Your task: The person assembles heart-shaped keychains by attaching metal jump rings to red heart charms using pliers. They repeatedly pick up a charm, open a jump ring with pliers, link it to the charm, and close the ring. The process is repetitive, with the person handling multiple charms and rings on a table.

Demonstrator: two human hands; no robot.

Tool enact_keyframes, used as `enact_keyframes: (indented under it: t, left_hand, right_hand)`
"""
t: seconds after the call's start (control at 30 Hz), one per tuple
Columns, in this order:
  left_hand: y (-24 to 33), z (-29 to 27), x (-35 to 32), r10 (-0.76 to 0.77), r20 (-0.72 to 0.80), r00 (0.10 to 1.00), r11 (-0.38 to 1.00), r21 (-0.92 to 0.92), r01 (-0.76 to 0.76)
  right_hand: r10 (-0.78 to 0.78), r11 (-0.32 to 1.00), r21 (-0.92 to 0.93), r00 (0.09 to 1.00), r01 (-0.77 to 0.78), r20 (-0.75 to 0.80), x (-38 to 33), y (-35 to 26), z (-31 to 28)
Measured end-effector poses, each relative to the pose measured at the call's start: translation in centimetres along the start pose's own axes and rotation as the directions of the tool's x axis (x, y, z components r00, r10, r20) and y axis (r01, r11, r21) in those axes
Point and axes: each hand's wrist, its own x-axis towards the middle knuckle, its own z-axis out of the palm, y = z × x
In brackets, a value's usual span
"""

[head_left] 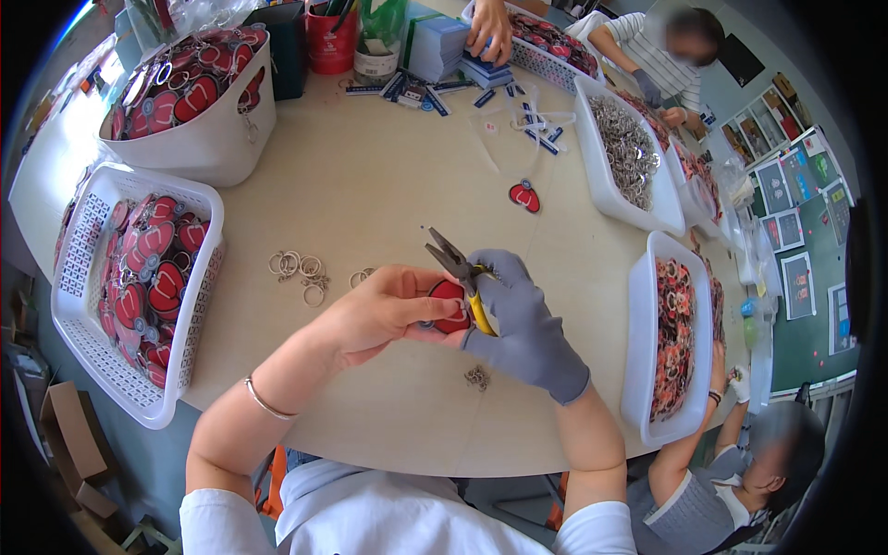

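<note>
Over the middle of the table, my bare left hand [370,310] pinches a red heart-shaped charm [448,310] between thumb and fingers. My right hand [527,324], in a grey glove, is closed around pliers [455,261] with yellow handles. Their jaws point up and to the left, above the charm. Beside my left hand lie several metal key rings [301,266], some linked to short pieces. A small heap of metal links [477,376] lies nearer to me, below my right hand. Farther off rests a single red charm [524,196].
At left stand a white basket [199,277] and a white tub [217,153], both full of red charms. To the right, white trays hold metal rings [629,143] and reddish pieces [673,338]. Small blue-white pieces [435,100] lie at the far side. Other people [680,527] work around the table.
</note>
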Motion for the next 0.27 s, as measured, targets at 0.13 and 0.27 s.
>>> enact_keyframes:
  t: [0.13,0.27]
  left_hand:
    - [-1.3,-0.6,0.0,0.046,-0.239,0.970,0.997,-0.047,-0.059]
    - [-0.8,-0.9,-1.6,0.047,-0.380,0.924,0.998,-0.020,-0.059]
  right_hand:
    - [0.245,0.969,0.033,0.964,-0.243,-0.106,-0.1,1.4,-1.0]
    - [0.126,0.941,-0.323,0.991,-0.105,0.044,-0.2,4.4,0.0]
